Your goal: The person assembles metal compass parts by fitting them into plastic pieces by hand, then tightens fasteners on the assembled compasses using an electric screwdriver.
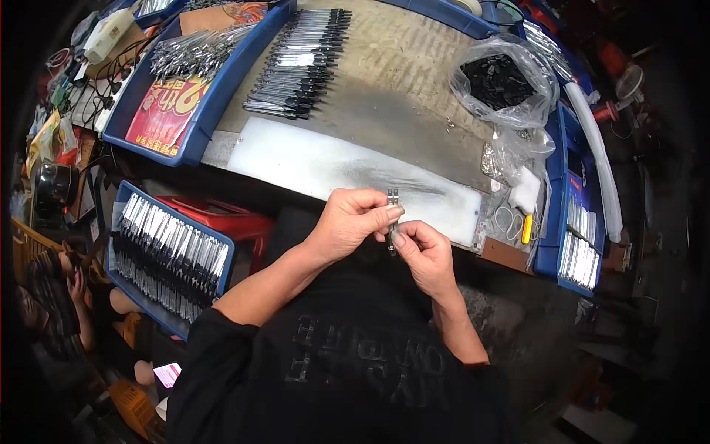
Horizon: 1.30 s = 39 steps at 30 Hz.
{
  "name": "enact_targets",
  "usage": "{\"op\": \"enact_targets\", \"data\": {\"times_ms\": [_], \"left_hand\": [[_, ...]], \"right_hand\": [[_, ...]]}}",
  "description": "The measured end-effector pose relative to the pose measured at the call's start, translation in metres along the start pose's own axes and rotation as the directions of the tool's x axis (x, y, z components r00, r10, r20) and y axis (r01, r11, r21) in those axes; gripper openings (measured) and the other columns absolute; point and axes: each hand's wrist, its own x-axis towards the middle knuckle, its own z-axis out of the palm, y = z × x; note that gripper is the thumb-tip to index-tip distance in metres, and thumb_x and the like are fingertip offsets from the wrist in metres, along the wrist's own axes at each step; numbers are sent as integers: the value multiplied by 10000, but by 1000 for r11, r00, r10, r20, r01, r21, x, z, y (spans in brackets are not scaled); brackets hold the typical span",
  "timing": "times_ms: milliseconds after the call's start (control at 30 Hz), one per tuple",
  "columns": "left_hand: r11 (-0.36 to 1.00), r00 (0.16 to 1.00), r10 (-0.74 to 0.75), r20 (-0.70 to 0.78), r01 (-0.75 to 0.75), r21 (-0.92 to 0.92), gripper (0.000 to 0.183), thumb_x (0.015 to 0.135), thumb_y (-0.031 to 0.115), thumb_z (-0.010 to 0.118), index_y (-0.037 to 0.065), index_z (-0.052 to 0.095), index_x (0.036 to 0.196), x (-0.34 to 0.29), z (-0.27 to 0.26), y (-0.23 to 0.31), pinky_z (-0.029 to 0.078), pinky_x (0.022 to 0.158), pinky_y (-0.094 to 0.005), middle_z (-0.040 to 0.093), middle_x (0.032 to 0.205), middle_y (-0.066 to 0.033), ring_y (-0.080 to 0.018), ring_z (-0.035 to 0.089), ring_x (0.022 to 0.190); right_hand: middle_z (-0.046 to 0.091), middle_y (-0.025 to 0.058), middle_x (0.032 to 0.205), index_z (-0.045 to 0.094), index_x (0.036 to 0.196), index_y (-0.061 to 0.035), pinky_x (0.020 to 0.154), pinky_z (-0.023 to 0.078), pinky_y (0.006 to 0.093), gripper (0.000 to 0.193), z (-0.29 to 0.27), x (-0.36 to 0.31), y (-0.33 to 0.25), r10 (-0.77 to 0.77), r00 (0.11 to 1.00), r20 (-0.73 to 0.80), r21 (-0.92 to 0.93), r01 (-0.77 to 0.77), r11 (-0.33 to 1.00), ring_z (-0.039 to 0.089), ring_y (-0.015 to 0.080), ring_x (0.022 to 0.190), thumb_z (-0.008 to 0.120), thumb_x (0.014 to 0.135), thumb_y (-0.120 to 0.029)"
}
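Observation:
Over the near edge of a white board (310, 155), my left hand (347, 226) pinches a slim dark-and-silver piece (393, 195) between thumb and fingers. It seems to be two narrow strips side by side, held upright; its exact kind is too small to tell. Just below, my right hand (430, 260) has its thumb and fingers closed on the lower part of the same piece. The fingers hide its middle. Farther up the table lies a long row of slim silver strips with black ends (299, 63), laid side by side.
At the left stand a blue tray (200, 122) with loose silver parts and a lower blue tray (229, 270) of similar strips. A red stool (203, 214) is beside it. On the right are a plastic bag of black parts (497, 80), scissors (506, 222) and another blue tray (547, 248).

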Motion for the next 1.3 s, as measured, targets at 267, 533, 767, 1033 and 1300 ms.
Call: {"op": "enact_targets", "data": {"times_ms": [267,533,767,1033,1300], "left_hand": [[999,999,-32,-14,32,-1,189,829,114,604,-14,597,691,-2,3,3,425,487,-193,538,609,-16,-64,507,541],[999,999,-39,-22,39,14,209,828,129,608,-11,593,673,-1,0,2,422,473,-197,531,590,-18,-65,502,528],[997,997,-79,-25,78,-5,198,828,135,609,-13,602,695,-1,-2,1,423,468,-199,532,588,-20,-69,502,523],[995,995,-95,-34,95,-11,199,830,129,604,-12,598,690,-2,-2,0,422,467,-198,532,582,-19,-68,501,519],[994,997,-72,4,71,80,172,815,93,609,-7,598,675,-2,1,5,407,465,-190,536,595,-15,-66,497,518]], "right_hand": [[499,-5,631,557,802,22,514,364,213,107,4,1,1,-109,994,-8,-192,105,976,411,54,577,554,849,-75],[499,10,617,557,802,16,513,373,227,103,6,4,-2,-116,993,2,-251,113,961,416,65,572,544,852,-74],[488,3,605,552,797,12,506,368,225,116,6,3,-1,-61,998,1,-213,60,975,407,61,565,536,860,-84],[492,4,607,552,801,12,513,371,226,119,6,2,4,-39,999,9,-229,40,973,409,63,571,543,857,-93],[530,23,627,559,797,15,531,389,232,143,-11,7,-5,-33,999,27,-266,39,963,451,71,592,553,855,-116]]}}
